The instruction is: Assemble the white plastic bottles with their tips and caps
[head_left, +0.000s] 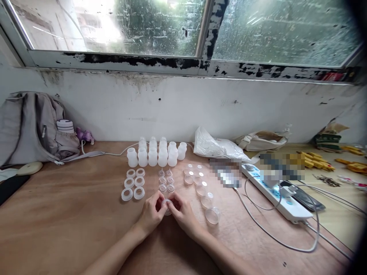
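Observation:
My left hand [151, 214] and my right hand [182, 214] meet at the middle of the wooden table [71, 217], fingers pinched together on one small clear plastic part [166, 207]. Just beyond them lie small clear nipple-like pieces [166, 180] in two short rows. To the left are white rings [133, 183] in pairs. To the right several clear round caps [202, 189] run in a diagonal line. Behind all of these stands a cluster of small translucent white bottles [156, 152].
A grey backpack [28, 128] with a white cup leans on the wall at far left. A white plastic bag [213, 147] and a beige bag [262, 140] lie at the back right. A white power strip [275, 196] with cables and a phone [305, 196] occupy the right side.

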Demonstrator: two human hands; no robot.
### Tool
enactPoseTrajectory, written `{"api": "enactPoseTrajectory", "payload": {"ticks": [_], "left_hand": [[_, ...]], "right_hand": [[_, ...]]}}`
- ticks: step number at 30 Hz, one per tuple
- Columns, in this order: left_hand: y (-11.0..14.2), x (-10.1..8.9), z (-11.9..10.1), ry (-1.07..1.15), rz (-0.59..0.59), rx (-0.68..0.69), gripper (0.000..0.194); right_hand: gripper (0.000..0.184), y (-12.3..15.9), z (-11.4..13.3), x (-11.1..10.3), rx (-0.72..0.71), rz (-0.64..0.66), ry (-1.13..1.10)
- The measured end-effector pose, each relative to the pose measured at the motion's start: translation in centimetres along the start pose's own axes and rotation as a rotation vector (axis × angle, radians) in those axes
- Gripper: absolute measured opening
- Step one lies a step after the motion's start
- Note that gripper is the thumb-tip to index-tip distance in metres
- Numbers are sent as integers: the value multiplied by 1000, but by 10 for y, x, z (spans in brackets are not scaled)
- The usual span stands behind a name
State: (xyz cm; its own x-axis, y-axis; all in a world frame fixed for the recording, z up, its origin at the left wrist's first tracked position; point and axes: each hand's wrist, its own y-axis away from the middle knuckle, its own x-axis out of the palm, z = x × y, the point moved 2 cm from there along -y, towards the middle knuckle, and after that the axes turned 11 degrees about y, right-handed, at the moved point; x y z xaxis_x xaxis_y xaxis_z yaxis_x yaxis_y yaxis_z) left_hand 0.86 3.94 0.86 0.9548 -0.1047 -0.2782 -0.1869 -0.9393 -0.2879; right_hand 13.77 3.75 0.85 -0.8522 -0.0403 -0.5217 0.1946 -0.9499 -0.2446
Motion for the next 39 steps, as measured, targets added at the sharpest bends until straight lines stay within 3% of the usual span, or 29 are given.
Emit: {"api": "enactPoseTrajectory", "payload": {"ticks": [12, 19, 30, 39], "left_hand": [[-3, 0, 6, 200, 49, -110, 17], [-4, -3, 11, 106, -14, -92, 22], [-4, -3, 8, -15, -2, -98, 13], [0, 1, 7, -160, -10, -68, 18]], "right_hand": [[15, -1, -10, -1, 7, -7, -76], [11, -4, -16, 3, 2, -22, -64], [14, -2, -13, 1, -51, -1, 18], [10, 0, -14, 6, -87, -65, 95]]}}
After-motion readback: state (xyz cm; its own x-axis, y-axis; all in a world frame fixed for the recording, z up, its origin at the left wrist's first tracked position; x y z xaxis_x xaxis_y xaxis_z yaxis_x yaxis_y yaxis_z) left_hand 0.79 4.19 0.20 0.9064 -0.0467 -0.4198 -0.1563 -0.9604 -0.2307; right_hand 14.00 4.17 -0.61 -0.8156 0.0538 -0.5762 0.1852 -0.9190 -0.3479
